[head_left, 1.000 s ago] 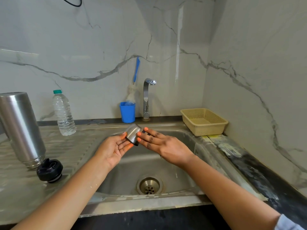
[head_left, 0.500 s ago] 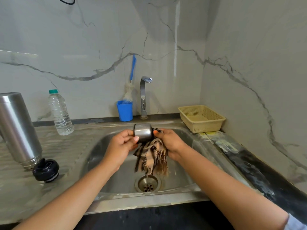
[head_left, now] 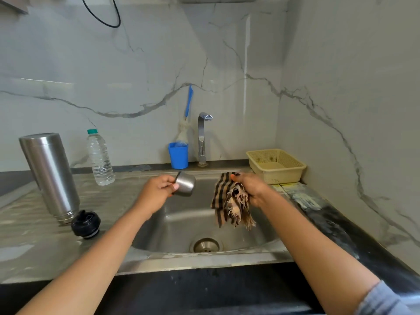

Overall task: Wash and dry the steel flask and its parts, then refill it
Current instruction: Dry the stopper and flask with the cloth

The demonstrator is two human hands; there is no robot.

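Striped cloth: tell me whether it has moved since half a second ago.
Yes. The striped cloth, gripped by the right hand, has shifted right of the drain, toward the basket, away from the steel cup.

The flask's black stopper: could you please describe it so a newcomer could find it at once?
Left of the sink basin lies the ribbed draining board, where a tall steel flask stands. The stopper sits beside its foot. It alone is squat, round and black.
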